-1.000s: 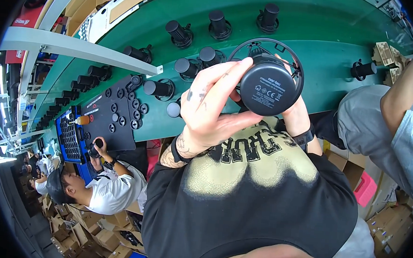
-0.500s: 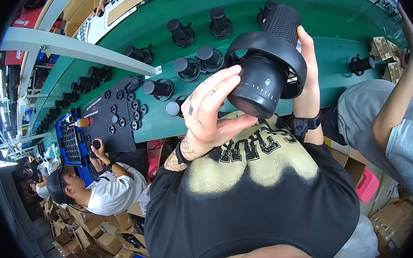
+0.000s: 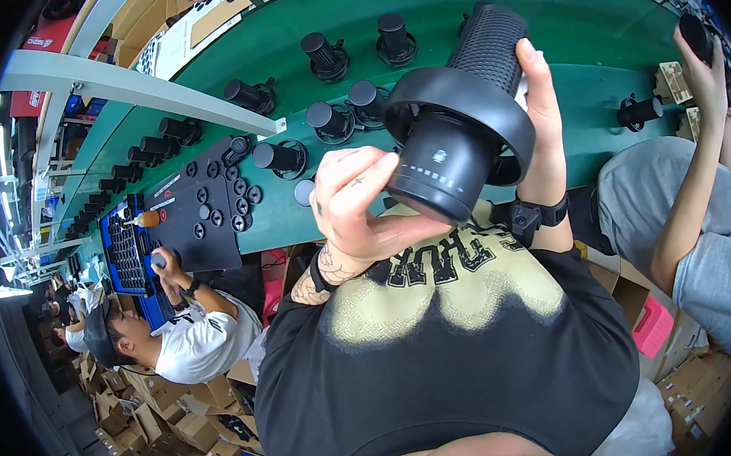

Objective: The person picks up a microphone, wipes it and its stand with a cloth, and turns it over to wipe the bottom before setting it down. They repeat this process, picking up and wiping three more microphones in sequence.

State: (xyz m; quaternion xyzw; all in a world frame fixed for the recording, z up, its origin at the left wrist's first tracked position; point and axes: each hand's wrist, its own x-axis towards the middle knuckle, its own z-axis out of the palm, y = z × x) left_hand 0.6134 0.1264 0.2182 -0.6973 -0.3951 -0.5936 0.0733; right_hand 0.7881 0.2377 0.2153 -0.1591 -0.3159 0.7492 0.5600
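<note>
Tilted in front of my chest is a black microphone (image 3: 442,157) with a mesh-covered upper body and a wide ring-shaped shock mount (image 3: 431,84) around it. My left hand (image 3: 355,198) is closed on the smooth lower end, thumb beneath and fingers along its side. A small light-coloured symbol and a row of marks show on that end. My right hand (image 3: 542,96) grips the far mesh part from the right, its thumb up along the edge; the other fingers are mostly hidden behind the microphone.
Several similar microphones (image 3: 329,119) stand on the green bench (image 3: 565,39). A black mat (image 3: 186,241) holds small round parts, near a blue tray (image 3: 124,249). Co-workers sit on both sides; the right one raises a round black part (image 3: 695,37). A metal frame (image 3: 172,87) crosses the left.
The microphone has shifted slightly left and tipped in my hands, and its marks are now lit brighter. The right co-worker's raised hand now shows a black part.
</note>
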